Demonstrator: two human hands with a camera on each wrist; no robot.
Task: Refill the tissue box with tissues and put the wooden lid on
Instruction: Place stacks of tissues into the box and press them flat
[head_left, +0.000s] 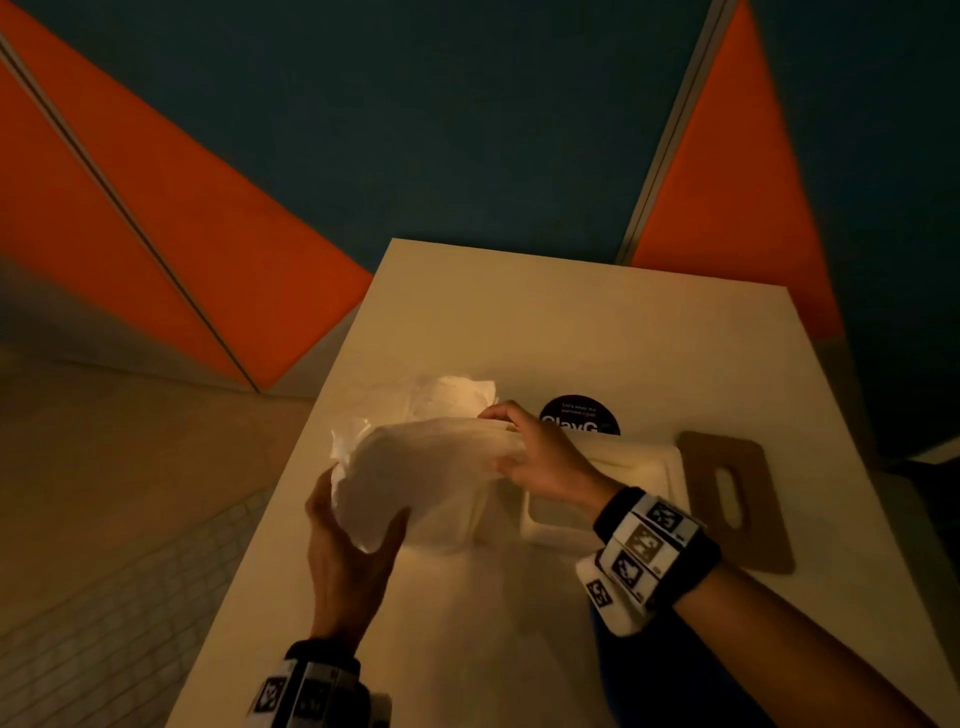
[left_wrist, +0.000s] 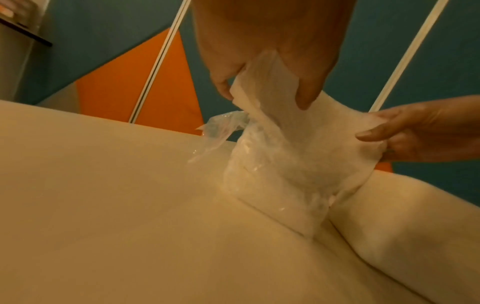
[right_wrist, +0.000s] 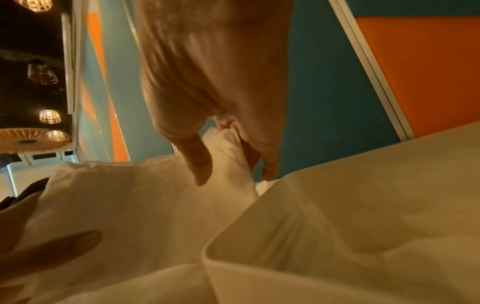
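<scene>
A thick stack of white tissues (head_left: 426, 467) hangs above the cream table (head_left: 571, 322), partly wrapped in clear plastic (left_wrist: 221, 127). My left hand (head_left: 353, 525) grips its near left end, thumb over the top. My right hand (head_left: 524, 447) pinches its right end, just left of the open white tissue box (head_left: 644, 457). In the right wrist view the tissues (right_wrist: 155, 201) lie against the box's rim (right_wrist: 233, 230). The wooden lid (head_left: 737, 499), with its slot, lies flat to the right of the box.
A round dark sticker (head_left: 579, 415) lies on the table behind the box. Orange and teal wall panels (head_left: 208, 234) stand behind the table. Tiled floor (head_left: 104, 571) shows on the left. The table's left edge runs close to my left hand.
</scene>
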